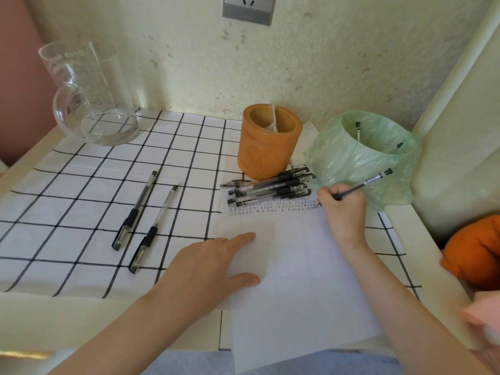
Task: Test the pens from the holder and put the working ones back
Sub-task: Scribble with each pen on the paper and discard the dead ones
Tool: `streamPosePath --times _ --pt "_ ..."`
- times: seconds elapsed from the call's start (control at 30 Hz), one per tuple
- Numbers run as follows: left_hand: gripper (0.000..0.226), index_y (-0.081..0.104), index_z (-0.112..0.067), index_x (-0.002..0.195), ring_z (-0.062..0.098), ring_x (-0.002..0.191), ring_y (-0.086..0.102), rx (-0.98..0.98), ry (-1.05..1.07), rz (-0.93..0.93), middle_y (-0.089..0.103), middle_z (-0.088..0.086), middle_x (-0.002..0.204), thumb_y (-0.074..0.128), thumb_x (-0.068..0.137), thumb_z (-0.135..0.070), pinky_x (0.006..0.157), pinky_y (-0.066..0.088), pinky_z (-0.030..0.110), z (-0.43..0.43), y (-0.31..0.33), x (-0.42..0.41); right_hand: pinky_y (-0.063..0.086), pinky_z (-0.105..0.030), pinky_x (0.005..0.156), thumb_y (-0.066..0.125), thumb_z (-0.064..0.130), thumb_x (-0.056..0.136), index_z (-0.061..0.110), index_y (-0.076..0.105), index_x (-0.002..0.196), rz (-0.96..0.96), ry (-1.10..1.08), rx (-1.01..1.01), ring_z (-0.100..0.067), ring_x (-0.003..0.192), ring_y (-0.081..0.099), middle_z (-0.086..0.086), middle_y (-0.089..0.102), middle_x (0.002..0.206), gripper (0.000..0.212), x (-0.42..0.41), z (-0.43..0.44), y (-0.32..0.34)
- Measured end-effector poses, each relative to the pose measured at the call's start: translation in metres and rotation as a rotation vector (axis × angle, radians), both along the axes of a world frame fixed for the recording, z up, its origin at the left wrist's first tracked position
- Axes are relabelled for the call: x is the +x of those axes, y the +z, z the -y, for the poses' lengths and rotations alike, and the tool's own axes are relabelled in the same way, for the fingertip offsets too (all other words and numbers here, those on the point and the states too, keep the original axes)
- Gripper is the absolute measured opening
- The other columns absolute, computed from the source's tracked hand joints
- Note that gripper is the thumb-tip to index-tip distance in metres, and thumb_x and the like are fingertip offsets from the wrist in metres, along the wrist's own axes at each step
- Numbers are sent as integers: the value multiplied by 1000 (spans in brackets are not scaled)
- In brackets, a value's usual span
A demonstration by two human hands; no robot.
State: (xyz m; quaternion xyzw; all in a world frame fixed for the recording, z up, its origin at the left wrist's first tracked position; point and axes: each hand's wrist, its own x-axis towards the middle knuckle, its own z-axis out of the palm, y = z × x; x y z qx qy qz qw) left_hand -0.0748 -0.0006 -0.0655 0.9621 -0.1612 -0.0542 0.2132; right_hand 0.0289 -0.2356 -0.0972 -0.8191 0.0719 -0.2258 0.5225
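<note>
Pen (362,185) under test: pinched low on its grip between thumb and fingers of my right hand (342,209), barrel leaning back toward the right rear corner of the counter (54,320). Tip sits on the paper (297,280) at the right end of the rows of test marks (270,208). Held like ordinary writing, so a dry tip shows at once.

Left hand (205,269): spread flat, fingers straight, pressing on the sheet near its left edge. Purpose, as I judge it: to stop the paper sliding, since its near end overhangs the front edge of the counter.

Heap of pens (270,189): lying across the far end of the sheet, just above the marks, touching one another. Probably the untested lot, kept within reach of the writing hand. It crowds the top rows; further marks will have to go lower.

Holder (267,147): orange-brown, upright, just behind the heap near the rear edge. Something pale shows inside; cannot tell what.

Two pens (135,209) lie apart on the checked cloth (81,185), left of the sheet, tips toward the front edge. Likely sorted; which way, I cannot tell.

Bin (359,158) with green liner: right rear corner, just beside my right hand, at least two pens (358,131) inside. Presumably the rejects.

Glass jug (89,96): left rear corner, well apart. Orange cushion-like thing (476,250) off the right edge. The path from my hand to the holder crosses only the heap.
</note>
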Motion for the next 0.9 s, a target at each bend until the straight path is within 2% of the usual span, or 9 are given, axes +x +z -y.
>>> streamPosePath --times 0.13,0.3,0.4,0.57,0.7,0.8,0.9 --pt "66 14 -49 141 8 99 52 8 -6 -6 51 -14 102 42 83 -65 81 40 21 0 0 0 31 -24 52 58 -1 78 -13 47 59 -4 17 20 -18 60 40 -26 50 59 26 0 1 0" --pt "66 14 -49 141 8 99 52 7 -7 -6 49 -14 98 42 83 -65 81 40 21 0 0 0 27 -26 52 59 -3 77 -13 39 58 -19 34 16 -18 61 34 -17 40 57 29 1 1 -1" --pt "66 14 -49 141 8 101 52 5 -4 -5 51 -13 103 42 83 -65 82 39 21 0 -1 1 26 -26 52 59 -3 76 -11 38 58 -18 32 27 -18 61 33 -14 39 58 29 1 1 -1" --pt "67 14 -48 141 9 102 53 2 -8 -8 52 -13 105 42 83 -65 84 41 23 0 -1 1 28 -26 52 58 -2 77 -14 43 59 -11 39 8 -19 60 36 -28 44 57 26 -1 1 -1" --pt "66 14 -49 141 8 100 53 -7 -10 -9 51 -14 104 42 83 -65 84 41 22 0 -1 1 27 -27 52 59 -2 76 -8 40 56 -10 25 2 -18 59 35 -15 40 55 29 -1 0 1" --pt "66 13 -49 141 7 99 52 -13 -11 -10 48 -14 100 42 83 -65 82 40 21 0 -1 0 27 -27 51 59 -2 76 6 36 51 -6 6 -2 -17 58 34 -10 36 52 35 0 -1 1" --pt "66 14 -50 140 7 102 53 -21 -2 -8 53 -14 107 43 83 -65 84 40 21 0 -1 0 25 -21 47 59 -4 76 14 32 50 5 6 -3 -10 53 30 -1 31 49 42 -1 -3 3"
